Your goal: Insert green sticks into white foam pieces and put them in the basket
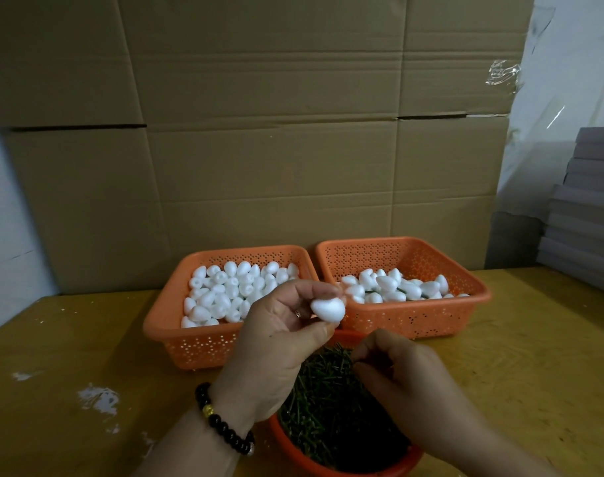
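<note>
A: Where does it stand?

B: The left hand (276,342) pinches a white foam piece (327,309) between thumb and fingertips, held up above the bowl of green sticks (331,407) near the body. The right hand (407,380) hovers over that bowl with its fingers curled together at the tips; whether a stick is already between them I cannot tell.

A: And the baskets?

B: Two orange ones sit side by side on the surface (87,339). The left basket (197,342) holds plain foam pieces; the right basket (431,325) holds pieces with green stems showing among them, so I take that one as the destination.

A: How should the next push go?

B: I'd single out one stick, grip it close to its tip so it doesn't bend, and turn the foam so its flatter end faces the stick. Push straight along the piece's axis, gently; foam probably crumbles or splits if the stick goes in askew.
</note>
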